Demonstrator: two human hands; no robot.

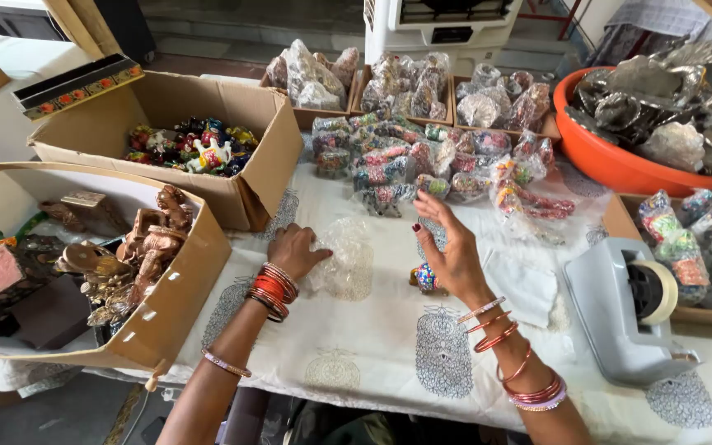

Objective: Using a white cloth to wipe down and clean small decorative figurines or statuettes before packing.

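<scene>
The left hand (294,250) lies palm-down on a clear sheet of bubble wrap (346,259) spread flat on the white printed cloth of the bench (389,354), its fingers pressing the sheet's near-left edge rather than closing on it, so its grip is released and merely pinning. The right hand (455,251) hovers just to the right of the bubble wrap with fingers spread and nothing between them, grip released as well; directly beneath its palm, and just beside the sheet's right edge, stands a small brightly painted figurine (426,278), partly hidden by the hand. Judging from this, the work in hand looks like wrapping that figurine, and doing it well would mean keeping the sheet flat and held down with the left hand while the figurine is lifted by its body, not by any thin painted part, and set near the sheet's middle so enough wrap is left on every side to fold over. Beyond the bubble wrap lies a heap of already wrapped figurines (422,161); well to its right sits a grey tape dispenser (632,305), and to its left an open cardboard box (154,317) of brown figures.
</scene>
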